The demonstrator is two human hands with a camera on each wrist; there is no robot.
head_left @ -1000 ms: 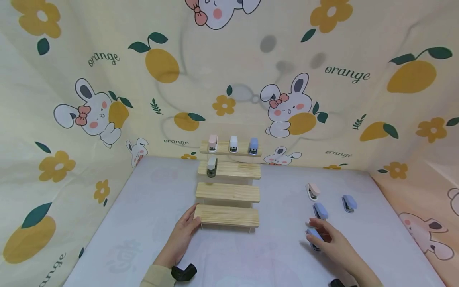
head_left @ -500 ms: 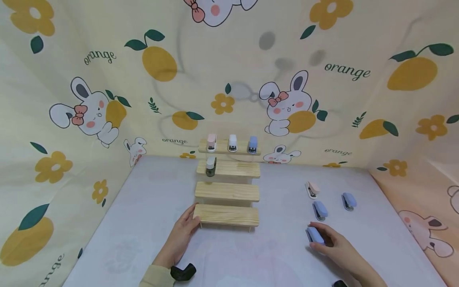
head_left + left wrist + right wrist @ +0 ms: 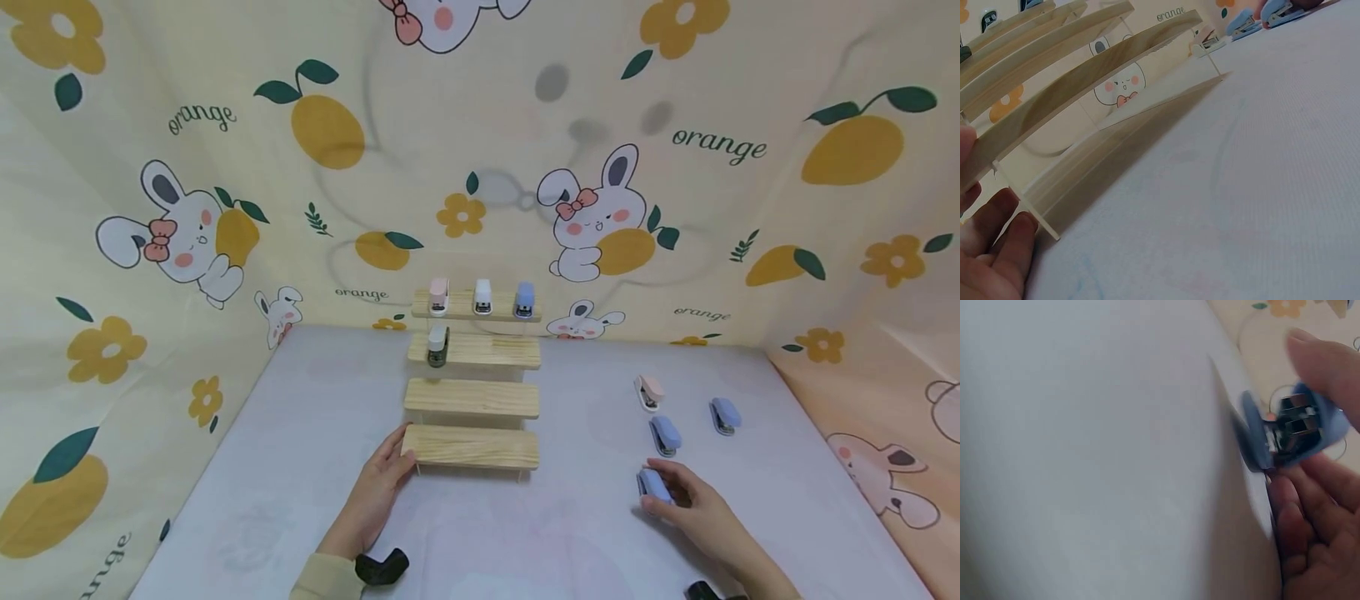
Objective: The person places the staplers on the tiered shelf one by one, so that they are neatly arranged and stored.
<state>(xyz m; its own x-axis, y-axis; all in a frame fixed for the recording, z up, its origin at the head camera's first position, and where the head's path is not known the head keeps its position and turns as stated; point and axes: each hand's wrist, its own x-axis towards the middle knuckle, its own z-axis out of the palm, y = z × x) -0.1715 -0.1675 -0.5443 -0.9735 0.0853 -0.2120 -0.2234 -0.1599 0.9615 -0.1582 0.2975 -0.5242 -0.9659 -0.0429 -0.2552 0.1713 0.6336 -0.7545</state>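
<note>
My right hand (image 3: 697, 504) pinches a blue mini stapler (image 3: 654, 485) between thumb and fingers, low over the right side of the table. In the right wrist view the stapler (image 3: 1300, 428) shows its metal end, with the thumb on one side and curled fingers below. At the front left corner of a stepped wooden display rack (image 3: 471, 447), my left hand (image 3: 381, 487) grips the lowest shelf. The left wrist view has its fingers (image 3: 1015, 234) beside the thin clear leg. Pink, white and blue staplers (image 3: 524, 300) stand on the top shelf. A white-topped dark stapler (image 3: 438, 345) stands one shelf lower, at the left.
Beyond the right hand lie a blue stapler (image 3: 665, 435), a pale pink stapler (image 3: 649, 392) and another blue stapler (image 3: 725, 415) farther right. A pale cloth covers the table (image 3: 247, 467). Patterned fabric (image 3: 465, 125) rises behind and at both sides.
My right hand's fingers have drawn in around the nearest blue stapler, which has tilted slightly. The left hand keeps its place on the rack. The head view has shifted a little.
</note>
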